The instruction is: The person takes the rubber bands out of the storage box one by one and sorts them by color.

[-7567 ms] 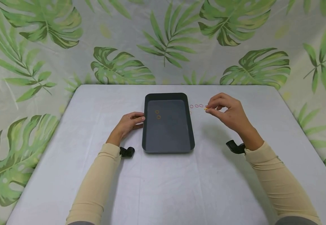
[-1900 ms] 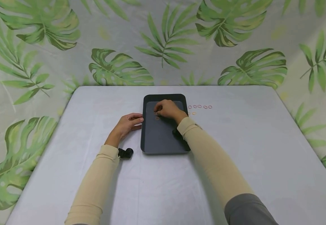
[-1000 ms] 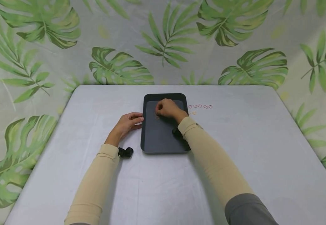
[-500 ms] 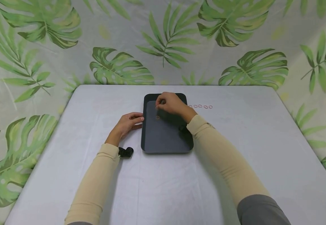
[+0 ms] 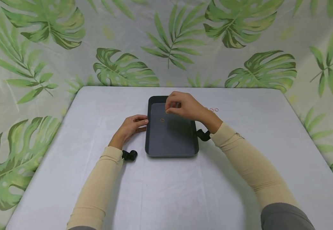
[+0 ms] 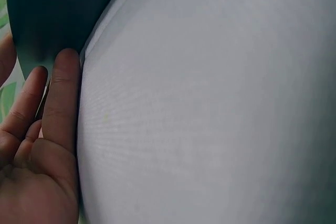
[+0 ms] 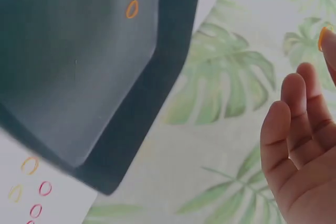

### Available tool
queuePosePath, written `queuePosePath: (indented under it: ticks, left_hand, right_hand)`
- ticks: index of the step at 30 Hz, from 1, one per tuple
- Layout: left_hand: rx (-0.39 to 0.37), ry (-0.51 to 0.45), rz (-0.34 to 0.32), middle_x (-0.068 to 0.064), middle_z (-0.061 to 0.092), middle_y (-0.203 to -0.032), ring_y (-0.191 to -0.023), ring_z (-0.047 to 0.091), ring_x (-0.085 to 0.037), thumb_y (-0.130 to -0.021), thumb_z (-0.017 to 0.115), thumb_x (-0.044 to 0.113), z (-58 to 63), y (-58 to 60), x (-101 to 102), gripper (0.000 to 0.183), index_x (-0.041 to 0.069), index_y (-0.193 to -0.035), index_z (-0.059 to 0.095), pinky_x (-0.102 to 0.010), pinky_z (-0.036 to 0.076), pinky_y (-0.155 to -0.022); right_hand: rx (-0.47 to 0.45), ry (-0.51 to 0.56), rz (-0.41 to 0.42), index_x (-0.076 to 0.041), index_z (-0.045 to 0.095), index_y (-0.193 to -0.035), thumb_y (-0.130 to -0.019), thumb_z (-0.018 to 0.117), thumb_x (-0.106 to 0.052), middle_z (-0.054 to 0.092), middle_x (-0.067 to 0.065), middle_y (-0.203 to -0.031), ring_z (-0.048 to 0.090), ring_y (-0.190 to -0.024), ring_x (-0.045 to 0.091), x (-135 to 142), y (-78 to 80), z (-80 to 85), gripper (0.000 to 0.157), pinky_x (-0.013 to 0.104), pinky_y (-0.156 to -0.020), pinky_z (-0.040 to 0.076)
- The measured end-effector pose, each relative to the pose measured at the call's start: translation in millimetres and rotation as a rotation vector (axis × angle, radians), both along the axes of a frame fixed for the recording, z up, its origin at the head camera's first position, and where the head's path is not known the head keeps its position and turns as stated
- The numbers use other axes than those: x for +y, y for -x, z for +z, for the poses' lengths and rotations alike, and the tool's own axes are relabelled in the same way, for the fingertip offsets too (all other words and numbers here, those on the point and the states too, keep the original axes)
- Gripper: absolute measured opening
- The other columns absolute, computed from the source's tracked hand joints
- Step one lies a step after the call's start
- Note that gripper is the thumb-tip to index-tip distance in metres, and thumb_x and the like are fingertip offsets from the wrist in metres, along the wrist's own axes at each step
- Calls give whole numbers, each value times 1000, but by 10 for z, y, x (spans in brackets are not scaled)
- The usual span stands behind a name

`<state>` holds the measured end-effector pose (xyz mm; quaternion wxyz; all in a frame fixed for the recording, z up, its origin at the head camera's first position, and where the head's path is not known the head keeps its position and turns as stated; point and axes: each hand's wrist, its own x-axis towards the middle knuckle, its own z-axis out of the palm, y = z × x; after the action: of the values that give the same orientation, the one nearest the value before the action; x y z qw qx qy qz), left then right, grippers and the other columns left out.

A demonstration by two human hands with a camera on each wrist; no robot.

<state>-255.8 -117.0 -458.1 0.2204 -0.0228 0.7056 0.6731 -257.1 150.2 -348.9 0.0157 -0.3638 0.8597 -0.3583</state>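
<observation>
Over the upper right part of a dark grey baking tray (image 5: 172, 140), my right hand (image 5: 183, 105) pinches a small orange rubber band (image 7: 322, 39) between thumb and fingertip. One more orange rubber band (image 5: 162, 120) lies on the tray's floor, left of that hand. My left hand (image 5: 132, 124) rests at the tray's left side. In the left wrist view its straight fingers (image 6: 62, 98) touch the tray's outer wall (image 6: 58, 14).
Right of the tray, several red rubber bands (image 5: 216, 110) lie in a row on the white tablecloth, partly hidden by my right arm. The right wrist view shows an orange band (image 7: 30, 165) and a yellow band (image 7: 16, 192) beside them. Leaf-patterned cloth (image 5: 120, 67) hangs behind.
Earlier my right hand set an orange band beside the red row, then reached into the tray. It has since picked up one of two bands there and moved right. The left hand stays.
</observation>
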Motion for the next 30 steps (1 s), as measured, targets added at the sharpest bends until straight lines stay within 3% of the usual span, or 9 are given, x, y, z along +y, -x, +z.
queuePosePath:
  ticks: [6,17,24,30]
  left_hand:
    - [-5,-2,4,-16,54,-139,-107,63,-9,-98,63,13,-11,-4,-2,44,2,-140,53,-33,57,-103]
    - [-10,3,16,-15,54,-139,-113,62,-13,-98,62,13,-15,1,-10,44,2,-140,53,-33,56,-105]
    - [-10,13,9,-17,53,-141,-112,62,-12,-99,62,14,12,-16,-1,45,2,-141,52,-34,56,-106]
    - [-12,7,15,-13,56,-135,-108,63,-9,-98,63,13,11,-17,18,43,2,-139,54,-31,57,-103]
  right_hand:
    - [41,96,-10,-15,70,-95,-91,73,-14,65,1,-105,58,-85,9,274,-170,-7,6,26,-74,55]
    - [147,152,-121,-15,72,-92,-86,76,-5,68,4,-104,58,-83,4,793,-411,-84,12,17,-71,51]
    - [162,185,-166,-12,72,-91,-84,76,1,67,3,-102,58,-85,0,1030,-470,-42,15,13,-70,50]
    - [143,146,-216,-14,72,-91,-87,75,-2,66,0,-101,57,-84,-1,1141,-474,-60,12,13,-70,50]
